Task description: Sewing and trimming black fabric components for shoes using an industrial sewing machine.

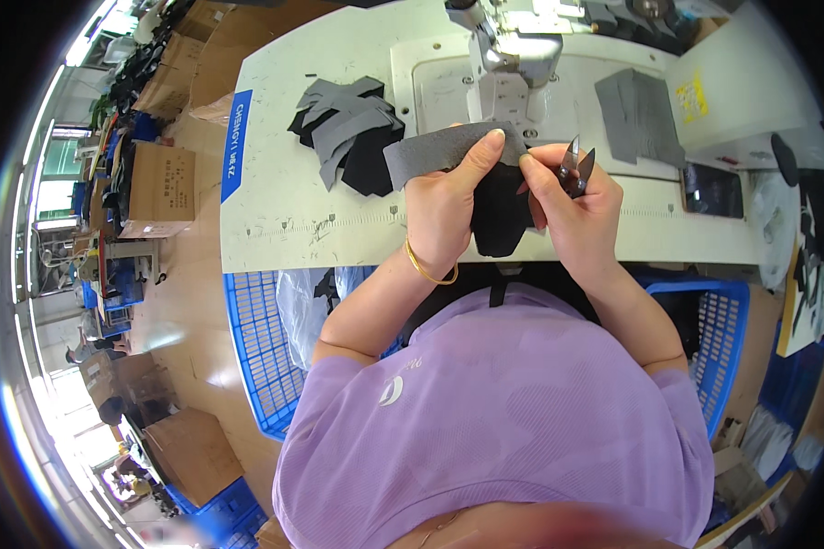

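My left hand (449, 201) grips a grey fabric piece (426, 156), its thumb lying on top and the fingers hidden beneath. Black fabric (501, 220) hangs below the grey strip, between my hands. With thumb and forefinger, my right hand (577, 206) pinches the right end of the grey piece. A pair of thread snips (577, 169) rests in the same hand, blades pointing up and apart. Just beyond my hands stands the sewing machine head (513, 69), its lamp lit.
A loose pile of grey and black fabric pieces (348, 133) lies left on the white table (302, 229). Stacked grey pieces (636, 114) and a phone (712, 190) are at the right. Blue baskets (265, 357) flank me below the table edge. Cardboard boxes (160, 188) stand further left.
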`<state>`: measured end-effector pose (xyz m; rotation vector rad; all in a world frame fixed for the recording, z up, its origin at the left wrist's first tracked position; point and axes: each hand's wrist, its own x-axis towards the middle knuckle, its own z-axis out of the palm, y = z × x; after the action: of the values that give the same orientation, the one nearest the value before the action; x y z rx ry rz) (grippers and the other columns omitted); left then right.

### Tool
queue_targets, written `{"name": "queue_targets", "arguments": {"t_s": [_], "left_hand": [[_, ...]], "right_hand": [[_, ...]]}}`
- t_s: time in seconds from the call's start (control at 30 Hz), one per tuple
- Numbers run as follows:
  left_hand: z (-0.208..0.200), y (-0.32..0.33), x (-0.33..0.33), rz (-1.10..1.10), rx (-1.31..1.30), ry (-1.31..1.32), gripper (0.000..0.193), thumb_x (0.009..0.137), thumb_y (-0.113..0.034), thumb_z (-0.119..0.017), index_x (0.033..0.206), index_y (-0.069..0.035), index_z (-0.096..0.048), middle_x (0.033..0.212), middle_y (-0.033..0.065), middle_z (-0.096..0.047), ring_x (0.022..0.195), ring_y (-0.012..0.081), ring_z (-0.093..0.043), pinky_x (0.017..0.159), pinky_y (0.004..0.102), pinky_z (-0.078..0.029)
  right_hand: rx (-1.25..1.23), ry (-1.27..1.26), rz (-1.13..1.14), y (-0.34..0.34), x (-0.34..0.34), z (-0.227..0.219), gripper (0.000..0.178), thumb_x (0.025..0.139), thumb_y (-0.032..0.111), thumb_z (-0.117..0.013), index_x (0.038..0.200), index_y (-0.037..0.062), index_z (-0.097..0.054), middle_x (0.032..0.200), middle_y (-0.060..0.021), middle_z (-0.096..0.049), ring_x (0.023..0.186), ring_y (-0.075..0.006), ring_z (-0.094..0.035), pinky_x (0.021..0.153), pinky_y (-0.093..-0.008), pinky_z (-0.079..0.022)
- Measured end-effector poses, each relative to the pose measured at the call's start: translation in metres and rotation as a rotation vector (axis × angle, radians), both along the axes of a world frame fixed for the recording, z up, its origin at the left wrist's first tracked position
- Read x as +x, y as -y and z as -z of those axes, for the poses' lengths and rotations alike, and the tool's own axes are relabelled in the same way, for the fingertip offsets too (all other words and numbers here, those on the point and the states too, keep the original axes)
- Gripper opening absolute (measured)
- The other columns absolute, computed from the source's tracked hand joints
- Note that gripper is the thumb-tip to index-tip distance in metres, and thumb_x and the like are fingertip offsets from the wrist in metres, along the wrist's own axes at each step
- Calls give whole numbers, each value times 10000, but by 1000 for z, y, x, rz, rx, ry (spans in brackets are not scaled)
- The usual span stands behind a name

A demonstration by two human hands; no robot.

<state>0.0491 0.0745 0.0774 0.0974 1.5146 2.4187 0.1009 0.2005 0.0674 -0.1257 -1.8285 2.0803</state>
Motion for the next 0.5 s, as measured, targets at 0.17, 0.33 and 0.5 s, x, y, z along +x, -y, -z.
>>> {"name": "queue_targets", "arguments": {"t_s": [0.17,0.33,0.5], "left_hand": [[-10,1,-23,-70,-57,57,153,852,-131,-740,860,11,-685,806,23,-657,679,82,-591,580,221,-464],[-19,-1,-45,-50,-8,40,117,827,-73,-749,830,20,-678,781,32,-655,653,92,-591,566,232,-476],[-35,0,-62,22,-82,60,94,831,-49,-730,843,27,-676,797,52,-664,661,106,-607,574,238,-490]], "right_hand": [[18,-11,1,1,-22,-10,93,895,91,-634,875,3,-655,637,-25,-620,460,-28,-481,411,-200,-353],[-21,-20,21,4,-37,-20,103,903,96,-628,883,2,-666,669,-39,-633,458,-38,-486,405,-198,-344],[-78,-13,32,1,-47,-29,115,895,111,-636,869,4,-670,673,-45,-655,451,-35,-491,397,-201,-359]]}}
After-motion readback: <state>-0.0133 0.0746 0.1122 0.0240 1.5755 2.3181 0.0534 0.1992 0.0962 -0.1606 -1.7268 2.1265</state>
